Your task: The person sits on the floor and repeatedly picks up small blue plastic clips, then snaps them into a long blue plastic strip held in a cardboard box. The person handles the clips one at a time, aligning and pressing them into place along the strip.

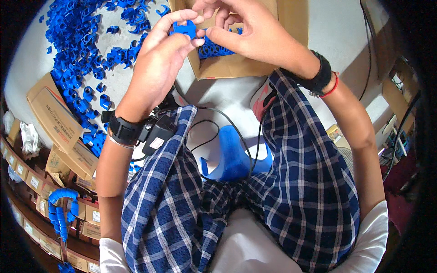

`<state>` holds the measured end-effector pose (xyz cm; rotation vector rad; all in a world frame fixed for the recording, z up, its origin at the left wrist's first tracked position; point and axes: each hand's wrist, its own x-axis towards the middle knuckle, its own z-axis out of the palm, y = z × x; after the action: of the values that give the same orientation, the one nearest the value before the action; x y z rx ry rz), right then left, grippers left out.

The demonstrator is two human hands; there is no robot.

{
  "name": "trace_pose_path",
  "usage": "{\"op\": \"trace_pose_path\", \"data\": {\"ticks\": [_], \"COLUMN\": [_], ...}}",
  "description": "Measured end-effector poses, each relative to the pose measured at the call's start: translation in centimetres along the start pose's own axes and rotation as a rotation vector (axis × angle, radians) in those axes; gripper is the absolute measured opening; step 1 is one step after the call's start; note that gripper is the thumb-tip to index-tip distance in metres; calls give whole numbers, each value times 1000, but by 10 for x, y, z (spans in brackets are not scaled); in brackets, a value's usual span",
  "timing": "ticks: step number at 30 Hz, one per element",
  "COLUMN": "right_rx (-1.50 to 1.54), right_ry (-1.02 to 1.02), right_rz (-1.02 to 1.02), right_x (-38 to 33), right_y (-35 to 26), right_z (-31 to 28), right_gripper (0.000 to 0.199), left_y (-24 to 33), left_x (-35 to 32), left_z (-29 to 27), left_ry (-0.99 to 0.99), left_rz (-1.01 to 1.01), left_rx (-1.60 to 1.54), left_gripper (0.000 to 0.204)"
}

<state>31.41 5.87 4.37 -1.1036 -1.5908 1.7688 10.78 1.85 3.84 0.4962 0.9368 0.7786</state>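
Note:
Between the thumb and fingers of my left hand point(166, 45) is a blue plastic pipe clip point(184, 30) with curved prongs. My right hand point(241, 29) hovers just to the right of it over a cardboard box point(227, 69), thumb and fingers apart and nothing visible in them. Inside the box lie several blue clips point(217, 49) packed close together, partly hidden by my right hand. To the left, a large loose heap of similar blue clips point(75, 50) spreads over the pale floor.
An opened cardboard carton point(57, 113) stands left of my left forearm. Shelves of small boxes point(34, 182) and a hanging blue bundle point(61, 211) are at the lower left. A blue plastic stool point(227, 157) shows between my legs, with black cables point(232, 119) across it.

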Motion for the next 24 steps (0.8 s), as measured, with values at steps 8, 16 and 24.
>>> {"op": "trace_pose_path", "data": {"ticks": [8,16,24], "right_rx": [-153,-241,-52], "right_ry": [49,50,30], "right_rz": [-285,-188,-444], "right_x": [-3,-5,-2], "right_y": [17,8,11], "right_z": [0,3,-3], "right_gripper": [31,29,31], "left_y": [-11,-5,6], "left_x": [-1,-3,-2], "left_z": [9,6,1], "left_ry": [59,-2,-210], "left_rz": [224,89,-192], "left_rx": [592,474,4], "left_gripper": [38,34,43]}}
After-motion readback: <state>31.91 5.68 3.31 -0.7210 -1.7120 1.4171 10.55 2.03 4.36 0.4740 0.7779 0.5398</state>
